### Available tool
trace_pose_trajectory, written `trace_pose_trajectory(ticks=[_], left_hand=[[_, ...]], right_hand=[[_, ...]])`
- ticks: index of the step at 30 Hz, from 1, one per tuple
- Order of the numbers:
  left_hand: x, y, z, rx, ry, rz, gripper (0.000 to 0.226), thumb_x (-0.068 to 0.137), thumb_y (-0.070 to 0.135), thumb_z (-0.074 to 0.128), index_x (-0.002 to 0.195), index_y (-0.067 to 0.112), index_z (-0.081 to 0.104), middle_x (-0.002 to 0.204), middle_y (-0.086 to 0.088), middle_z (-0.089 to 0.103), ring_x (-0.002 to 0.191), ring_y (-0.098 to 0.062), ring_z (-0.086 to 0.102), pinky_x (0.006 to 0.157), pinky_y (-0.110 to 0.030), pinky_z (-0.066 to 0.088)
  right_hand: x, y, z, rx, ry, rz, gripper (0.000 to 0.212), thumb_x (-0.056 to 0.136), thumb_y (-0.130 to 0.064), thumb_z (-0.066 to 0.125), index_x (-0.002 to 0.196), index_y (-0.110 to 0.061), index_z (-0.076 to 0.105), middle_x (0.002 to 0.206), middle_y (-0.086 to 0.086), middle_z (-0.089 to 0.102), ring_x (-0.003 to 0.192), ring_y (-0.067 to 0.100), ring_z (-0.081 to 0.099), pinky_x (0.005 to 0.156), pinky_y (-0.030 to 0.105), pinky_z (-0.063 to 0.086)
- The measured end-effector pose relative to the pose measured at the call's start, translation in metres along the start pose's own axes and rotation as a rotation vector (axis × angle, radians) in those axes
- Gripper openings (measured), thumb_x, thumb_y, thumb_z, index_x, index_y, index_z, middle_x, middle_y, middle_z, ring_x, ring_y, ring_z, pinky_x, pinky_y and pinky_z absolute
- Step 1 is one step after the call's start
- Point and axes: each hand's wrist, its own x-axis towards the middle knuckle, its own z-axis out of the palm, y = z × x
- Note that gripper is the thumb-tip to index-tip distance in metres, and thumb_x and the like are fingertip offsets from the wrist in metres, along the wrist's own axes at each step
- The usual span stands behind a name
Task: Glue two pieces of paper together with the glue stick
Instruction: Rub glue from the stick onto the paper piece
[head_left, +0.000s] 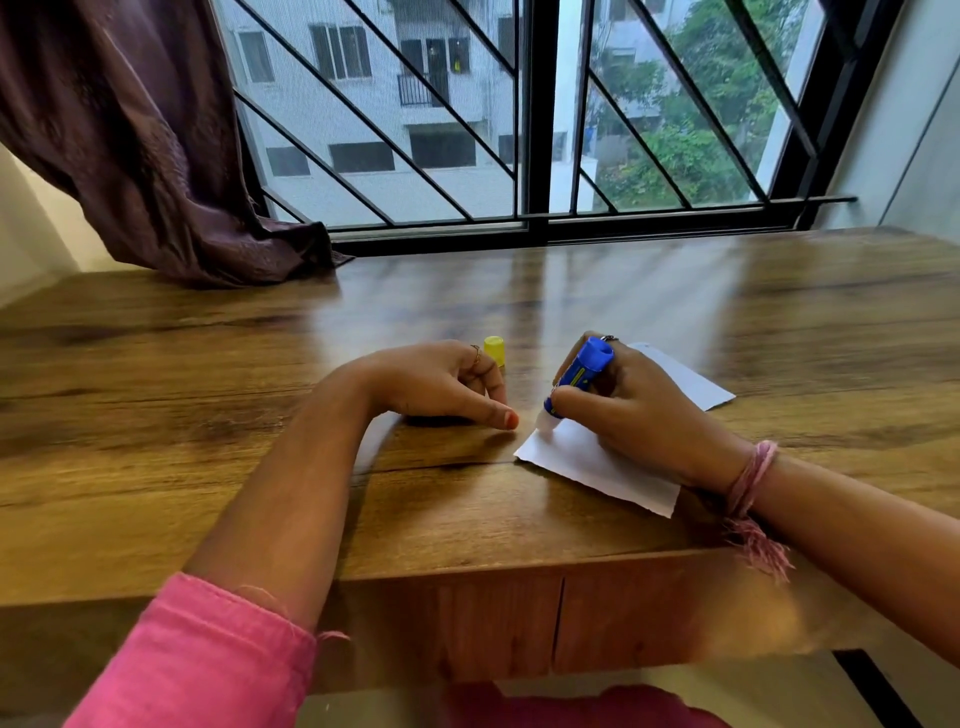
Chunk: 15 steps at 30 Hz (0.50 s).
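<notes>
A person is sitting at a wooden desk (208, 395), gluing: the right hand (644, 410), fingers clamped on a blue glue stick (579, 371), is pressing its tip onto the far-left corner of the near paper (587, 462). The left hand (441, 384), fingers loosely curled on nothing, is resting just beside it. A second paper (685, 379) is lying farther right, a yellow cap (494, 349) behind. Next move is likely spreading glue, then laying the second sheet on top

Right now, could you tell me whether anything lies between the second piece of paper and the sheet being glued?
Only the right hand, holding the glue stick on the near paper, lies between it and the far paper.
</notes>
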Motion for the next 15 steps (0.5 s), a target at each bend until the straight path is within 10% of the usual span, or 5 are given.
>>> trace_pose_trajectory(ticks=[15], left_hand=[[0.002,0.016,0.015,0.124,0.017,-0.051,0.057,0.056,0.073,0.07,0.077,0.024,0.049,0.07,0.008,0.05,0.062,-0.01,0.042,0.062,-0.029,0.034]], right_hand=[[0.003,-0.001,0.0,0.262,0.061,0.182,0.023,0.078,-0.022,0.061,0.079,0.0,0.056,0.061,0.009,0.044,0.045,0.011,0.041,0.042,0.024,0.042]])
